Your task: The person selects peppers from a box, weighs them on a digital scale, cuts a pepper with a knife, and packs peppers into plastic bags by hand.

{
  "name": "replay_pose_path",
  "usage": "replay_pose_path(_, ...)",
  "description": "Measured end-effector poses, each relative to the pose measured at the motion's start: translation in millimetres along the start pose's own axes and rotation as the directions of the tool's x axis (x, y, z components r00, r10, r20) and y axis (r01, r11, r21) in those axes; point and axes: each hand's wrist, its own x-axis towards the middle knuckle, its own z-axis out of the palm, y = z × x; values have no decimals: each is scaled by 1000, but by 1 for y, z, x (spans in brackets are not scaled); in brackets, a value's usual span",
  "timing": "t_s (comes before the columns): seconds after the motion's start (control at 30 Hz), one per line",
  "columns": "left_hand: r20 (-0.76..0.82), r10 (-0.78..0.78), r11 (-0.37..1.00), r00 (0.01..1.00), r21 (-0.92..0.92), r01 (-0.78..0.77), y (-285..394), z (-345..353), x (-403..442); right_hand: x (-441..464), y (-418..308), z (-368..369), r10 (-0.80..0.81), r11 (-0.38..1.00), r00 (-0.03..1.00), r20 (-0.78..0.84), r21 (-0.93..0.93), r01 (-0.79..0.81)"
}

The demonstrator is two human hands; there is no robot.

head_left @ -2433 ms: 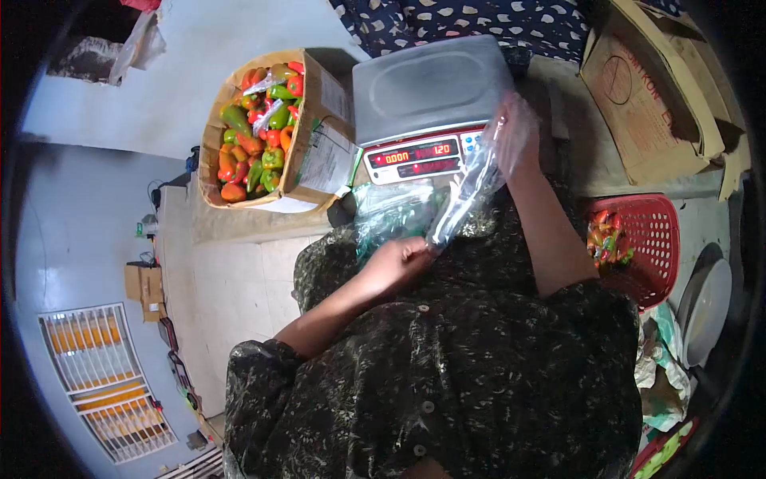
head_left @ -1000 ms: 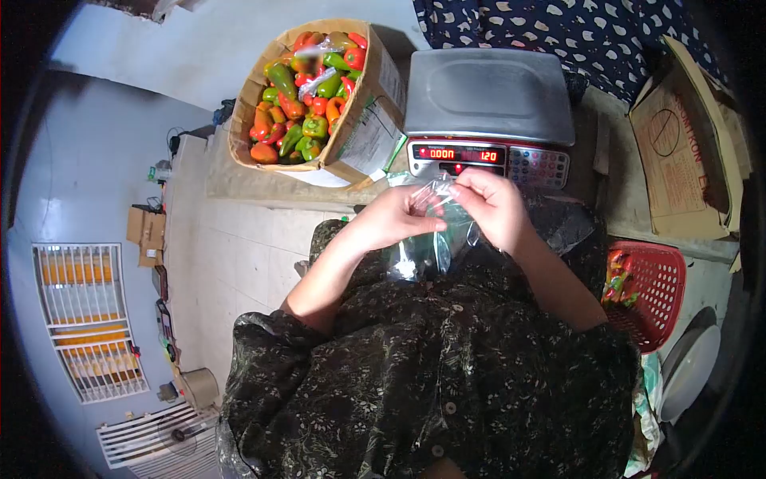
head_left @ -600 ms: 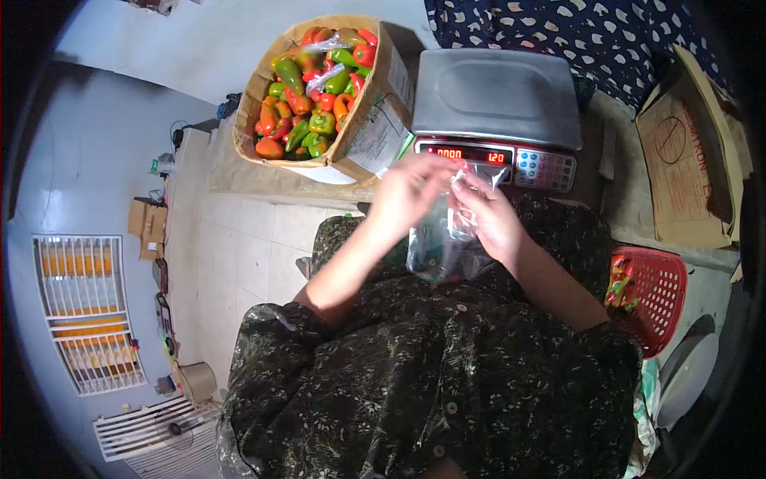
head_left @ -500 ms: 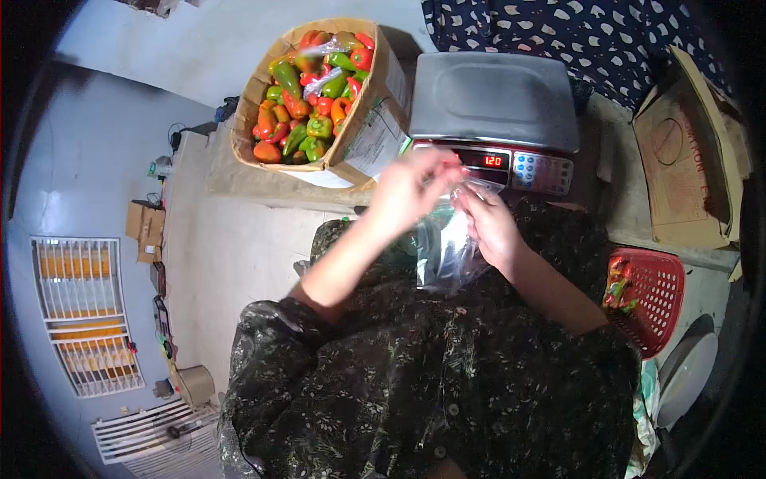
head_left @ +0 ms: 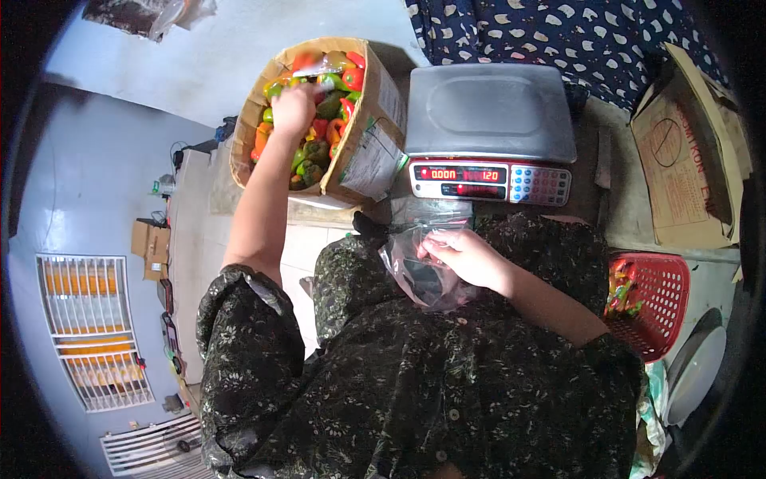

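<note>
At the open brown cardboard box [head_left: 375,158] of red, orange and green peppers [head_left: 315,152], the left hand [head_left: 294,110] is bent down over them, and I cannot tell whether it grasps one, while the right hand [head_left: 469,255] pinches a clear plastic bag [head_left: 429,283] before the grey-topped electronic scale [head_left: 491,112].

Left hand [head_left: 294,110] far forward, right hand [head_left: 465,257] nearer.

A dark shirt [head_left: 375,399] with a small pale floral print has loose, elbow-length sleeves [head_left: 247,351] and round front buttons [head_left: 454,414].
</note>
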Motion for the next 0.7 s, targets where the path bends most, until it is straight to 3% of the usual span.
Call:
replay_pose_path(0.1, -118, -39, 999, 992, 22, 42, 3, -17, 21, 6, 1, -4, -48, 985, 999, -15, -165, 44)
replay_pose_path(0.17, -49, 6, 993, 999, 115, 0, 2, -11, 38, 11, 2, -6, -94, 961, 994, -51, -265, 77)
replay_pose_path(0.27, -20, 40, 992, 999, 121, -37, 1, 14, 55, 19, 11, -16, 40, 964, 999, 24, -262, -32)
replay_pose_path(0.4, 79, -7, 998, 997, 62, 2, 8, 19, 62, 21, 7, -22, 24, 969, 998, -63, -245, -39)
replay_pose_path(0.47, 59, -42, 999, 997, 13, 41, 13, 12, 55, 24, 13, -22, -100, 983, 987, -122, -165, 79)
replay_pose_path(0.5, 0, -100, 954, 995, -283, 96, 23, 0, 45, 26, 19, -21, -158, 982, 975, -153, -125, 139)
replay_pose_path(0.57, -46, -249, 620, 967, -775, 123, 44, -17, 24, 25, 3, -26, -236, 969, 955, -180, 26, 245)
replay_pose_path(0.63, -294, -132, 499, 947, -845, -192, 82, -36, -13, 29, 1, -29, -278, 944, 923, -264, 102, 314)
replay_pose_path(0.67, -306, -84, 544, 948, -812, -213, 106, -55, -40, 25, -5, -33, -227, 927, 940, -256, 239, 289)
replay_pose_path(0.7, -316, -34, 583, 948, -777, -238, 129, -73, -70, 20, -15, -32, -78, 891, 958, -276, 412, 191)
